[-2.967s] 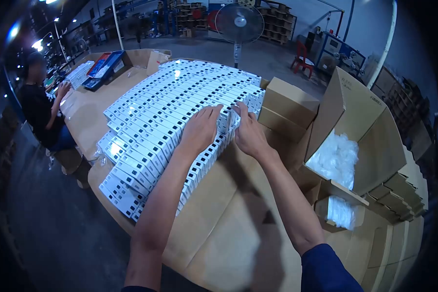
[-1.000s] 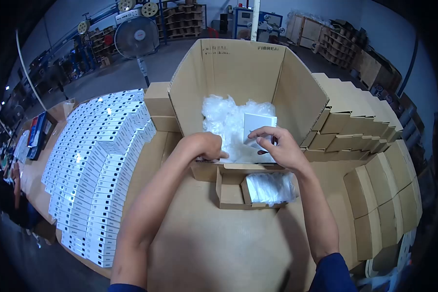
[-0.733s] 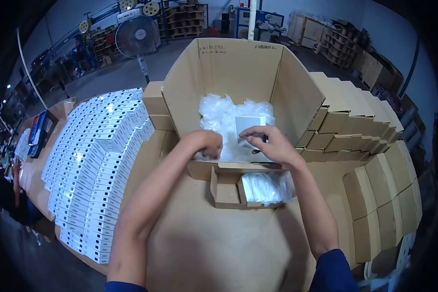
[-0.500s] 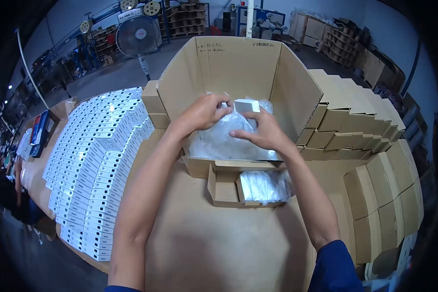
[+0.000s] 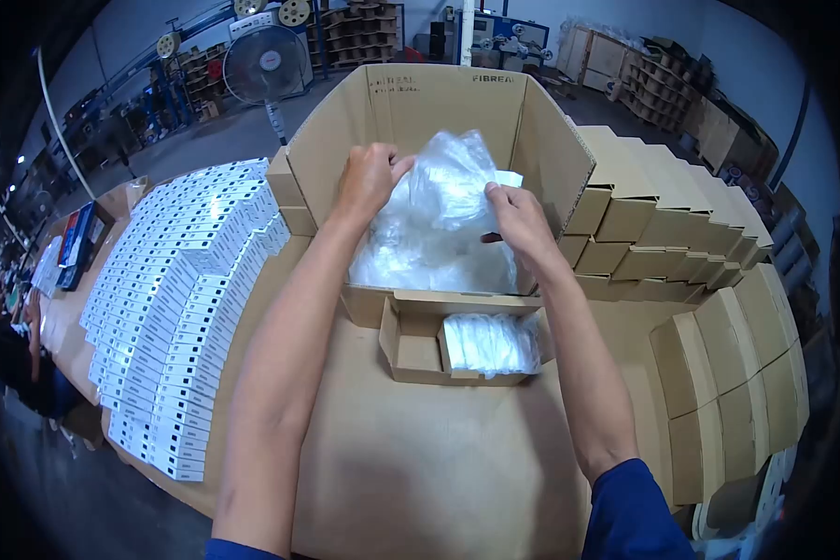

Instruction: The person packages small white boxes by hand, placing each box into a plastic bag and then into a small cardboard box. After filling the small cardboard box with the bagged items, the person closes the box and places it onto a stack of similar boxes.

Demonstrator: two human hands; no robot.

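Note:
My right hand (image 5: pixel 525 224) pinches a clear plastic bag (image 5: pixel 453 177) between thumb and fingers, above the large open cardboard box (image 5: pixel 555 173). The corner of a white flat piece (image 5: pixel 509 178) shows by my right thumb. My left hand (image 5: pixel 368 182) is closed at the bag's left side; whatever its fingers grip is hidden. Below both hands, a heap of clear plastic bags (image 5: pixel 429 257) fills the front of the large box. In front of it stands a small open carton (image 5: pixel 418 353), with plastic-wrapped white pieces (image 5: pixel 490 343) in its right part.
Rows of stacked white boxes (image 5: pixel 182 280) cover the left of the table (image 5: pixel 429 457). Brown cartons (image 5: pixel 653 224) are stacked at the right, with more cartons (image 5: pixel 728 373) nearer me. Beyond the table stands a fan (image 5: pixel 269 65). A person (image 5: pixel 28 355) is at the far left.
My hands have lifted the bag with the white piece up from the heap. My left hand has moved left and up and closed. The view has shifted slightly.

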